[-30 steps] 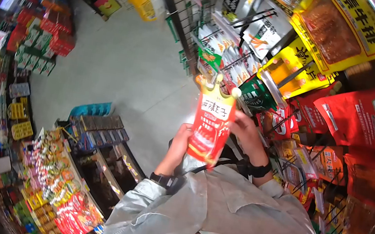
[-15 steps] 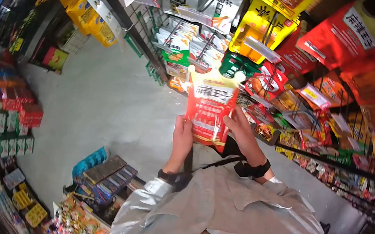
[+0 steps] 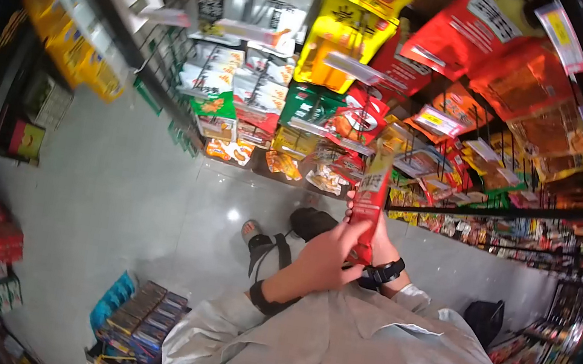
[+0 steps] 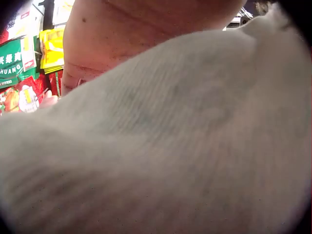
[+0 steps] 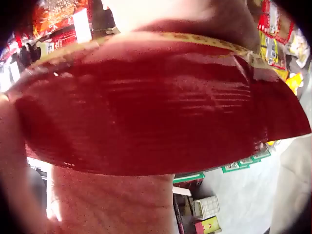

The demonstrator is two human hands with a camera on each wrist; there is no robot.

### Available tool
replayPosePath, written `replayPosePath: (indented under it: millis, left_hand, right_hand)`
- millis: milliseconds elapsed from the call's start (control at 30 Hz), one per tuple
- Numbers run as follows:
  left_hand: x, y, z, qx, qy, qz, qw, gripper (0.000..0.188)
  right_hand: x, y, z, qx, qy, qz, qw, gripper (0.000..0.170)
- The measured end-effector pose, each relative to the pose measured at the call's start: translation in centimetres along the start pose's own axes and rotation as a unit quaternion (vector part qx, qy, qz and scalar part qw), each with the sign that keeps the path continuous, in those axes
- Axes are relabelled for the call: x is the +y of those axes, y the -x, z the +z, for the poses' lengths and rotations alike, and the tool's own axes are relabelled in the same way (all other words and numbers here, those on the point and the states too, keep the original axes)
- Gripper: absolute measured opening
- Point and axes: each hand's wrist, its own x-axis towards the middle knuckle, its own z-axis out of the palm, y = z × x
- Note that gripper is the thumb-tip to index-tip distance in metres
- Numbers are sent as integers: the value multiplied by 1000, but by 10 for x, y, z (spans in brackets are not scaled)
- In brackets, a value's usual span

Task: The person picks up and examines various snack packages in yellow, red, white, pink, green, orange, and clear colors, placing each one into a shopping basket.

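While a person stands on a shiny grey floor (image 3: 149,213), lots of snack bags hang close by in front. Price tags (image 3: 438,121) stick out among them, and a black bar (image 3: 516,211) runs across on the right. Down at the bottom left, dark boxes (image 3: 144,319) stand beside a blue thing (image 3: 113,298). Red boxes (image 3: 4,239) sit on the far left.

White packs (image 3: 209,74) hang in rows next to green packs (image 3: 311,107), with a bright yellow pack (image 3: 337,48) higher up. A big orange-red bag (image 3: 526,74) hangs on the right.

The red pack (image 3: 370,206) is up in front of the grey shirt (image 3: 283,333), tilted so its thin side shows in the head view. What is inside it is hidden. The left hand (image 3: 332,255) has its fingers bent round the lower part. The right hand (image 3: 383,238) holds it from behind, fingers curled, with fingertips peeking out at the side
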Motion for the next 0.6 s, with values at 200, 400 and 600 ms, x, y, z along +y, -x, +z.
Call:
replayPosePath:
  millis: [200, 400, 600]
  left_hand:
    - [-39, -38, -2, 80, 62, -99, 990, 73]
    - [-46, -112, 11, 27, -10, -143, 989, 65]
    - [-66, -171, 34, 69, -184, -81, 977, 53]
  right_hand:
    - [-50, 15, 32, 145, 54, -178, 972, 31]
    - [-116, -10, -23, 118, 191, -257, 940, 29]
    - [-176, -26, -39, 21, 218, -275, 936, 25]
